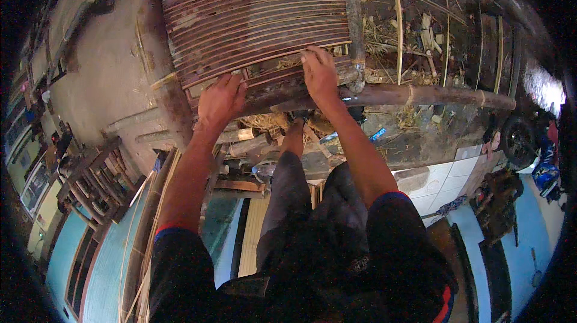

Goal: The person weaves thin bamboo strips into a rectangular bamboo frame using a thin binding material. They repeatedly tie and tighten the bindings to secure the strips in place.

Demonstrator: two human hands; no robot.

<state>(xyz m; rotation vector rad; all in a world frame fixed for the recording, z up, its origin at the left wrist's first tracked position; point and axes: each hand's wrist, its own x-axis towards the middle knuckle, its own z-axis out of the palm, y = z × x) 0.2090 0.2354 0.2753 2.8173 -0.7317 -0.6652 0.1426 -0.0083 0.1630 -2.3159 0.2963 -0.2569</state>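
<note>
A bamboo frame with thin parallel slats (pixel 258 16) lies in front of me. One bamboo slat (pixel 270 57) near its front edge runs slantwise between my hands. My left hand (pixel 221 101) is closed with its fingertips at that slat, over the left part of the frame. Farther right, my right hand (pixel 320 75) has its fingers bent over the same slat. A gap shows between this slat and the slats nearest the thick front pole (pixel 282 94). The undersides of my fingers are hidden.
Thick bamboo poles (pixel 157 40) border the slats. To the right, an open section holds several spaced strips (pixel 398 28) above scattered bamboo scraps (pixel 428 37). Cut bamboo pieces (pixel 246 135) lie by my foot. Long strips (pixel 135 245) lean at lower left; a wheel (pixel 518 141) stands far right.
</note>
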